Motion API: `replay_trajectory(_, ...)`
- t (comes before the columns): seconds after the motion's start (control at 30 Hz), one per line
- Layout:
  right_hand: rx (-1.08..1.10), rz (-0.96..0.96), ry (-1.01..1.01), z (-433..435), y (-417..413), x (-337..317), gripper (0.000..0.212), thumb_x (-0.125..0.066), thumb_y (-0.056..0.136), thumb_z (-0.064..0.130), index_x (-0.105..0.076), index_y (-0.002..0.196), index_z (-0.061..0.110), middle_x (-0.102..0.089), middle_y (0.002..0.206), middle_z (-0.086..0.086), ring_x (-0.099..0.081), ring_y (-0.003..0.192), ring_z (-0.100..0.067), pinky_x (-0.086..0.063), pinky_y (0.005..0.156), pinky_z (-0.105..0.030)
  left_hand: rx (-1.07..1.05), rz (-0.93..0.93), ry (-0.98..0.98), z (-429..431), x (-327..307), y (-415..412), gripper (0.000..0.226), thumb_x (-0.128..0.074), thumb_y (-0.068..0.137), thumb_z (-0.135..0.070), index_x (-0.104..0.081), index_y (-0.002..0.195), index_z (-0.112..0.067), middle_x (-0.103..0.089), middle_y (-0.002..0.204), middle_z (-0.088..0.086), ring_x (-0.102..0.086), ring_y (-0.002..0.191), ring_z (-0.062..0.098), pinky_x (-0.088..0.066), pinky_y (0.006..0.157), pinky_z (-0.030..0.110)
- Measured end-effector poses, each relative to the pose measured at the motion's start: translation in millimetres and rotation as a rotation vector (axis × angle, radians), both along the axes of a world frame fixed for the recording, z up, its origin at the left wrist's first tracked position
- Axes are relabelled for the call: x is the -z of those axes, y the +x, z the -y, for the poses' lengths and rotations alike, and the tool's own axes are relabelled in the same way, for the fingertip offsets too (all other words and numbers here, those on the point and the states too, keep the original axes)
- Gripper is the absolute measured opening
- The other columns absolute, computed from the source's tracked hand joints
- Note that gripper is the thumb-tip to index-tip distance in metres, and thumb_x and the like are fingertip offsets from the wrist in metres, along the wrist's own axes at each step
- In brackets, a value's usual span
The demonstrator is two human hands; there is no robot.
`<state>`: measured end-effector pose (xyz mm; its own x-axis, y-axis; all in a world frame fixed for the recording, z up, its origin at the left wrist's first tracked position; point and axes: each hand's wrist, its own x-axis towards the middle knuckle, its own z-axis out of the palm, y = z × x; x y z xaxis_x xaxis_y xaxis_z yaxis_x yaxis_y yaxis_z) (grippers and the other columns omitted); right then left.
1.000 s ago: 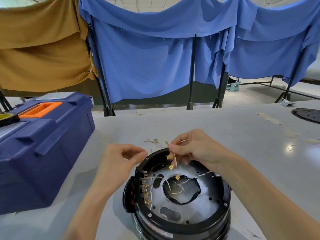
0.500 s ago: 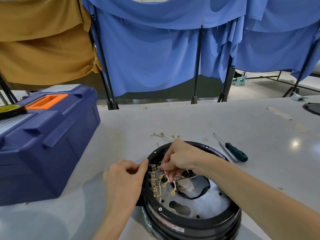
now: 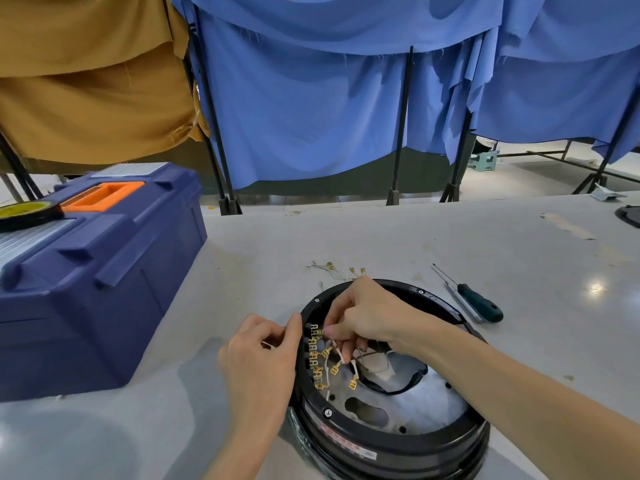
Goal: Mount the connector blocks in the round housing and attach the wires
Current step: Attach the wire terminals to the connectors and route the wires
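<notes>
The round black housing (image 3: 391,441) with a metal floor lies on the table in front of me. A row of brass connector blocks (image 3: 317,356) lines its inner left wall. My left hand (image 3: 263,358) grips the housing's left rim, thumb on top at the blocks. My right hand (image 3: 363,317) reaches inside from the right and pinches white wires (image 3: 341,356) at the upper blocks. Several brass-tipped wire ends (image 3: 353,382) hang loose below my fingers.
A blue toolbox (image 3: 86,271) with an orange handle stands at the left, a tape roll (image 3: 27,211) on its lid. A green-handled screwdriver (image 3: 479,303) lies right of the housing. Spare brass-tipped wires (image 3: 337,268) lie behind it. Blue and tan cloths hang beyond the table.
My right hand has gone down from above the rim into the housing to the connector row. My left hand has closed onto the left rim. The view has shifted, showing the screwdriver.
</notes>
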<state>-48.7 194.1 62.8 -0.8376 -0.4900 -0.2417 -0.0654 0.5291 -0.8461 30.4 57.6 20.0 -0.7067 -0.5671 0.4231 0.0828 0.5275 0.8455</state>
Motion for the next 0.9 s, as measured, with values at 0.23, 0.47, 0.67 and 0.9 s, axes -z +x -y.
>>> replay_trajectory(0.23, 0.022, -0.087, 0.022, 2, 6, 0, 0.015, -0.068, 0.087, 0.001, -0.068, 0.073, 0.005, -0.061, 0.046, -0.004, -0.059, 0.039, -0.012, -0.038, 0.039, -0.015, -0.019, -0.027, 0.014, -2, 1, 0, 0.033, -0.078, 0.078, -0.022, -0.065, 0.048, -0.012, -0.058, 0.057, -0.005, -0.055, 0.052, 0.015, -0.046, 0.059, 0.039)
replay_trajectory(0.47, 0.082, -0.149, 0.054, 6, 9, 2, 0.015, -0.071, 0.084, 0.004, -0.07, 0.07, 0.005, -0.061, 0.042, -0.004, -0.056, 0.037, -0.008, -0.037, 0.04, -0.01, 0.016, -0.033, -0.004, 1, 4, -1, 0.038, -0.075, 0.08, -0.021, -0.06, 0.046, -0.013, -0.056, 0.058, -0.003, -0.052, 0.054, 0.016, -0.041, 0.058, 0.03)
replay_trajectory(0.67, 0.123, -0.184, 0.05, 16, 10, 5, 0.014, -0.057, 0.078, -0.008, -0.069, 0.072, -0.01, -0.063, 0.049, -0.018, -0.055, 0.036, -0.014, -0.046, 0.045, -0.019, 0.034, -0.025, -0.063, 3, 6, -4, 0.042, -0.071, 0.084, -0.013, -0.053, 0.047, -0.004, -0.05, 0.059, 0.002, -0.047, 0.054, 0.021, -0.035, 0.058, 0.032)
replay_trajectory(0.9, 0.157, -0.268, 0.069, 26, 12, 5, 0.021, -0.047, 0.064, -0.009, -0.066, 0.066, -0.017, -0.053, 0.037, -0.013, -0.052, 0.034, -0.02, -0.039, 0.038, -0.018, 0.054, -0.025, -0.097, 5, 6, -4, 0.041, -0.071, 0.083, -0.012, -0.054, 0.047, -0.004, -0.047, 0.058, 0.002, -0.046, 0.051, 0.02, -0.035, 0.057, 0.035)
